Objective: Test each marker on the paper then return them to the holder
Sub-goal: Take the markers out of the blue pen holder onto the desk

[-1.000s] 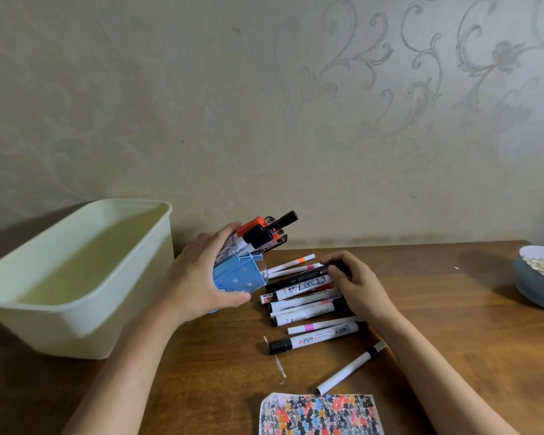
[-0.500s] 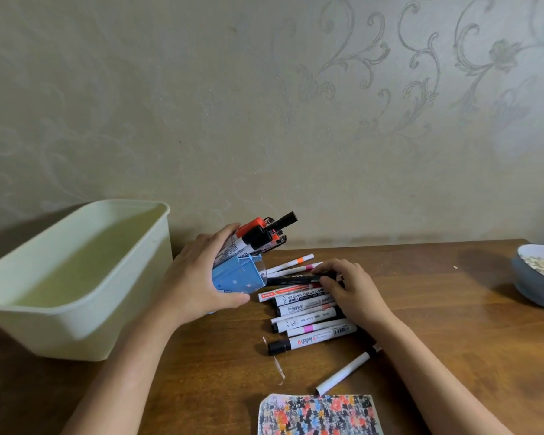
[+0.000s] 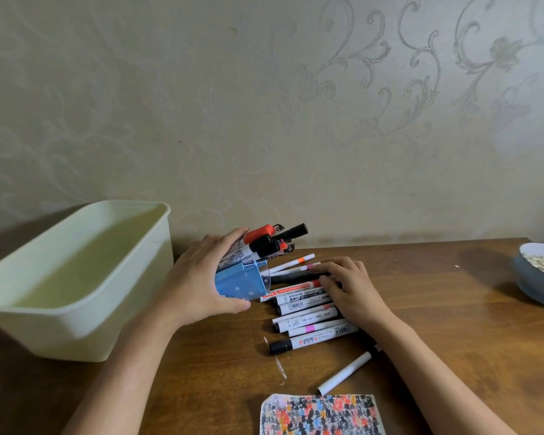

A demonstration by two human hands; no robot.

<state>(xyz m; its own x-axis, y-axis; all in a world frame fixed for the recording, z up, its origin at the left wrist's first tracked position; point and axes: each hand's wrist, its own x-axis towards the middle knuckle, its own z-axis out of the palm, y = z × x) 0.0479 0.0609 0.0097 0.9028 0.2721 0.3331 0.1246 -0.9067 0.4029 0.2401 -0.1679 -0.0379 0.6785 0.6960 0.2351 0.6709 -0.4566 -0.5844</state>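
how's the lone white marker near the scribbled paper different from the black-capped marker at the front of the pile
The lone white marker lies by itself, slanting toward the scribbled paper; the black-capped marker lies against the pile under the right hand. The lone one's near end looks plain white, while the other's ends in a black cap. The lone barrel appears blank; the other carries printing. Both lie flat on the table.

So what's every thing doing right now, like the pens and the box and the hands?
Left hand: grips the blue holder.
Blue holder: tipped on its side, markers sticking out.
Right hand: rests on the pile of markers.
Pile of markers: lying flat on the table, capped.
Paper: covered in coloured scribbles.
Green bin: upright, nothing visible inside.
Bowl: holds something pale.
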